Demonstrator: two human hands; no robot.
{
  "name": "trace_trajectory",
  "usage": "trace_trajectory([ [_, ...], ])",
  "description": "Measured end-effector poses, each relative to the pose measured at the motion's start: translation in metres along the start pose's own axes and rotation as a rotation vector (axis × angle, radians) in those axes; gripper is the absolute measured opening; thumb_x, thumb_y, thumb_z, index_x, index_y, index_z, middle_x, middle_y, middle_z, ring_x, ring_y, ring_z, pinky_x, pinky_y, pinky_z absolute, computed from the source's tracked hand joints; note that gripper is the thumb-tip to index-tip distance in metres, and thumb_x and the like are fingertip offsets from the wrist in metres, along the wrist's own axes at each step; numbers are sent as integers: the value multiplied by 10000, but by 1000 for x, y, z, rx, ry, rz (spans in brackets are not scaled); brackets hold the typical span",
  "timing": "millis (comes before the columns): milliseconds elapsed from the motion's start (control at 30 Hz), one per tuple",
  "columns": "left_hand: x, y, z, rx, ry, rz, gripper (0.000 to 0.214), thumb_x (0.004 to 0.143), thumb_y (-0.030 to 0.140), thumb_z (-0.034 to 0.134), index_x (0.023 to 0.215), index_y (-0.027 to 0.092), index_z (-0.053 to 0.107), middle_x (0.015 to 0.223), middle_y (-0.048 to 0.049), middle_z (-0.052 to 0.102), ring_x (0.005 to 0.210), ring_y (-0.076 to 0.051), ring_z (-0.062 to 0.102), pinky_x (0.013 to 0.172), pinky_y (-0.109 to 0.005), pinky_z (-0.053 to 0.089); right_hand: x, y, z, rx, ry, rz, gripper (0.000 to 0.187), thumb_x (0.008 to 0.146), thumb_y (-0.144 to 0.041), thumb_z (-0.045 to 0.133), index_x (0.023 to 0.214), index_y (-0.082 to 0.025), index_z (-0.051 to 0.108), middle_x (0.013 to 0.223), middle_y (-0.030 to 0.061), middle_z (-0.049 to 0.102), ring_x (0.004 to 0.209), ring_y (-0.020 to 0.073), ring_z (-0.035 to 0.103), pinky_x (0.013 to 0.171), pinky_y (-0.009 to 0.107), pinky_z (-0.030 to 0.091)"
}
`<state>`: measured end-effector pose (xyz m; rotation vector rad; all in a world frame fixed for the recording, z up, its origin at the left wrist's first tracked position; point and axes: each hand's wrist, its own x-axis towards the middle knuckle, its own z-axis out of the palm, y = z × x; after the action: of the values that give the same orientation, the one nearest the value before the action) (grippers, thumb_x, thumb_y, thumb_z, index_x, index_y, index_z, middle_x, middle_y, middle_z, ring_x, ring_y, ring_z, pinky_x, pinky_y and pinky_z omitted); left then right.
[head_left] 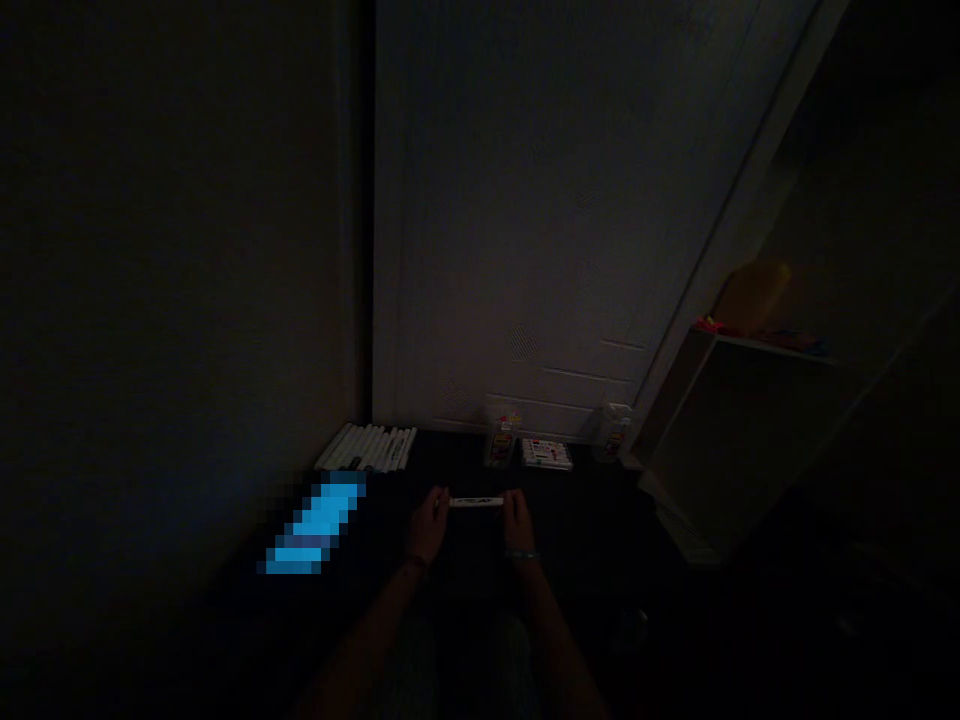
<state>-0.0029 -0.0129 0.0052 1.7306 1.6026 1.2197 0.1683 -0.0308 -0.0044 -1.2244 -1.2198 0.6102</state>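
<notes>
A white marker pen is held level above the dark table. My left hand is closed on its left end, and my right hand grips its right end. Dark print runs along the pen's barrel between the hands. Beyond my left hand, several white markers lie side by side at the table's back left. Behind my right hand is a flat pack of markers with red and dark printing. The light is too dim to make out single fingers.
A clear bag with a coloured label stands against the pale wall panel. Another clear container is at the back right corner. A glowing blue, pixelated screen lies at left. On the right, a shelf unit holds a yellowish object.
</notes>
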Motion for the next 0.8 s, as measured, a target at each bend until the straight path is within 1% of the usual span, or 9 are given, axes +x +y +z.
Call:
trace_trajectory([
  [100, 0, 2, 0, -40, 27, -1, 356, 800, 493, 326, 760, 211, 541, 664, 9, 591, 611, -117, 538, 586, -201, 362, 0, 0, 0, 14, 21, -14, 296, 801, -451, 365, 795, -207, 531, 695, -24, 526, 647, 114, 469, 617, 209, 361],
  [233, 0, 6, -2, -139, 82, -46, 418, 780, 520, 332, 741, 179, 571, 680, -20, 616, 654, -142, 552, 612, -221, 392, 2, 2, 1, 31, 52, 38, 331, 780, -488, 387, 743, -197, 539, 669, -19, 519, 612, 112, 449, 569, 205, 345],
  [333, 0, 8, -3, -176, 72, -54, 443, 770, 531, 338, 767, 168, 591, 713, -35, 635, 697, -158, 569, 641, -234, 407, 3, 4, 3, 24, 69, 82, 354, 763, -513, 400, 705, -191, 535, 631, -23, 502, 576, 106, 427, 534, 200, 330],
  [400, 0, 8, -4, -173, 63, -59, 435, 766, 526, 351, 791, 169, 597, 739, -41, 644, 723, -165, 579, 655, -239, 412, 3, 3, 4, 30, 66, 81, 352, 764, -511, 396, 709, -190, 530, 626, -28, 491, 570, 103, 419, 530, 197, 331],
  [533, -1, 9, -4, -139, 56, -60, 390, 764, 491, 382, 826, 176, 604, 811, -58, 654, 775, -176, 587, 682, -250, 415, 1, -2, 1, 58, 26, 45, 308, 789, -467, 378, 765, -198, 525, 654, -30, 496, 606, 108, 445, 580, 202, 359],
  [633, -1, 11, -3, -139, 84, -69, 377, 768, 476, 384, 855, 180, 600, 849, -57, 655, 809, -182, 581, 702, -256, 413, 0, -7, -1, 63, 26, 49, 284, 792, -453, 381, 798, -209, 527, 682, -20, 520, 645, 124, 473, 616, 213, 374],
  [733, 0, 10, -3, -152, 102, -80, 383, 772, 479, 372, 841, 175, 593, 825, -49, 652, 781, -178, 577, 688, -253, 414, 0, -9, -2, 67, 54, 44, 281, 790, -453, 385, 812, -213, 530, 721, -9, 543, 683, 135, 492, 653, 225, 385],
  [800, 0, 8, -3, -159, 89, -66, 388, 775, 486, 362, 820, 173, 586, 786, -39, 643, 740, -167, 573, 668, -247, 413, 0, -9, -2, 69, 67, 33, 285, 792, -451, 382, 832, -213, 533, 763, -3, 556, 727, 142, 503, 688, 233, 388],
])
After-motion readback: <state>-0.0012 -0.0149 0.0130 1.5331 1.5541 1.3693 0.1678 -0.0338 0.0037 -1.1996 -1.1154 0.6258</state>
